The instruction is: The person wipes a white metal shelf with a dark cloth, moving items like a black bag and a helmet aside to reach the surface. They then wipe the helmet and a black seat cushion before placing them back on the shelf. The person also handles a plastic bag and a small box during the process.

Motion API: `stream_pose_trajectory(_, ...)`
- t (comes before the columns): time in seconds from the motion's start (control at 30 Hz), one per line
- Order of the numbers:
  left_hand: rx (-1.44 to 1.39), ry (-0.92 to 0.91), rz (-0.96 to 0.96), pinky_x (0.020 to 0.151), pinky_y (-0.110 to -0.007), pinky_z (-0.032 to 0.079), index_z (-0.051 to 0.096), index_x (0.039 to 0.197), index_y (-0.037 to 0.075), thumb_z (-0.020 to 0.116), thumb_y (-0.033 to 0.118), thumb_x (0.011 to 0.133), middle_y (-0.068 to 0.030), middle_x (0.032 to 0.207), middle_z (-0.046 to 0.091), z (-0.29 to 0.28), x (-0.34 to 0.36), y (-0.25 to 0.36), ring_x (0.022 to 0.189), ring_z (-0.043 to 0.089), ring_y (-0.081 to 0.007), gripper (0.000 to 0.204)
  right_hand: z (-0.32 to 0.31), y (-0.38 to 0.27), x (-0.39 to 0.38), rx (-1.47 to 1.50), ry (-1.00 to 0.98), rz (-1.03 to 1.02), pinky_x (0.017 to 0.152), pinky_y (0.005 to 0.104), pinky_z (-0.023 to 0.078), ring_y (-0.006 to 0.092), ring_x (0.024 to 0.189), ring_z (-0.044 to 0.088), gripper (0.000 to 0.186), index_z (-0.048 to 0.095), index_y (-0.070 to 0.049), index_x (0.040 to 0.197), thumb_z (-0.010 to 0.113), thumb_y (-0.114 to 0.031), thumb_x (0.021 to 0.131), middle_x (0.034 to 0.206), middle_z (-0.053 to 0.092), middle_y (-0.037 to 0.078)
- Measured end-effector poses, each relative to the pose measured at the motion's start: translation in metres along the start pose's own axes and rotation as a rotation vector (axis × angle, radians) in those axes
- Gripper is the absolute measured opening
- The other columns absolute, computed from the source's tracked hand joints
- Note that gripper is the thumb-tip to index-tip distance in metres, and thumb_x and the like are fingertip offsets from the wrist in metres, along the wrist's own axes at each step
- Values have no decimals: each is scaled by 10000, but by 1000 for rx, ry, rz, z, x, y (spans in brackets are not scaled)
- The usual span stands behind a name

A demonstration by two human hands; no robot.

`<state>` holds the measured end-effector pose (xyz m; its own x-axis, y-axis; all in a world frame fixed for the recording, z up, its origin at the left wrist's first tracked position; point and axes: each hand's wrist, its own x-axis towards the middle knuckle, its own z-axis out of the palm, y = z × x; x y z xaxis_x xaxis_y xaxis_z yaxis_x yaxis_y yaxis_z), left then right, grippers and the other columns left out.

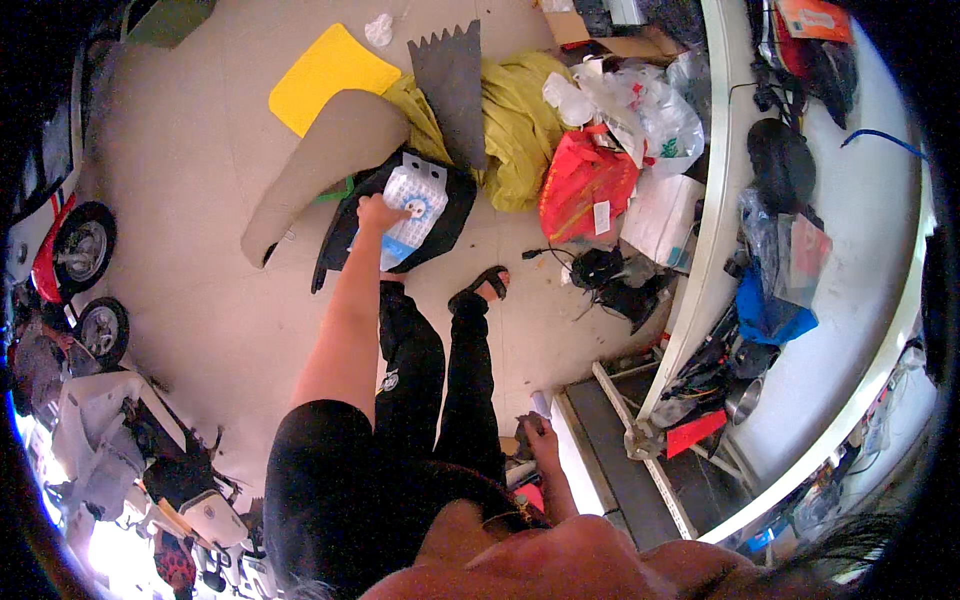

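My left hand (380, 213) reaches forward and is closed on the near side of a white and blue packet (425, 180). The packet is held over a black piece (455, 205) that lies on the floor before my feet. Low on the right, near the shelf, my right hand (543, 442) has its fingers bent round a small dark, greyish thing (524, 428) whose kind I cannot make out. A pale purple end (541, 403) shows just beyond those fingers.
Ahead lie a grey-brown curved panel (335, 150), a yellow mat (335, 78), a dark notched sheet (450, 90), olive cloth (520, 125) and a red bag (588, 185). Black cables (600, 268) lie right of my foot. A white-framed shelf (690, 300) runs along the right; wheeled vehicles (85, 250) stand left.
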<state>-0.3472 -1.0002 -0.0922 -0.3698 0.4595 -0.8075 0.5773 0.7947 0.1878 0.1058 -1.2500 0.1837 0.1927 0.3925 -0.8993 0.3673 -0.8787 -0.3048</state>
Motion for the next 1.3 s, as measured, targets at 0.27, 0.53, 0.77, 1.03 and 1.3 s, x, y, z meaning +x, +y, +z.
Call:
stream_pose_trajectory(0.27, -851, -503, -43, 819, -390, 456, 496, 1142, -3, 730, 350, 658, -139, 1053, 588, -7, -26, -23, 938, 581, -260, 643, 21, -69, -14, -54, 36, -44, 736, 266, 460, 140, 849, 542, 410, 502, -36, 1174, 597, -219, 820, 999, 569, 77)
stream_pose_trajectory(0.53, -1540, -905, -226, 830, -423, 472, 520, 1117, 67, 585, 308, 820, -102, 1055, 595, -88, -149, 46, 934, 584, -256, 388, 45, -121, -62, 29, -12, -213, 742, 257, 462, 134, 834, 559, 369, 512, -63, 1168, 590, -159, 821, 990, 584, 63)
stream_pose_trajectory(0.77, -1586, -1043, -89, 912, -453, 389, 461, 1206, 91, 528, 343, 852, -103, 1167, 528, -115, -270, 83, 1045, 516, -259, 440, 61, -201, -130, -44, 97, -579, 811, 284, 440, 178, 906, 563, 473, 509, -43, 1151, 676, -208, 740, 1009, 590, 102)
stream_pose_trajectory(1.03, -1183, -675, 645, 861, -356, 430, 458, 1171, 27, 638, 199, 777, -83, 1093, 562, -128, -464, 127, 971, 550, -216, 466, 22, -213, -177, 512, 215, -586, 611, 286, 486, 143, 707, 587, 388, 531, -44, 1069, 671, -161, 727, 885, 606, 69)
stream_pose_trajectory(1.3, -654, -624, 1153, 872, -305, 411, 373, 1238, 8, 733, 58, 647, -83, 1146, 520, -106, -553, 139, 1030, 501, -145, 694, -17, -150, -197, 810, 281, -585, 495, 270, 465, 129, 593, 559, 235, 557, -1, 970, 582, -160, 798, 758, 604, 56)
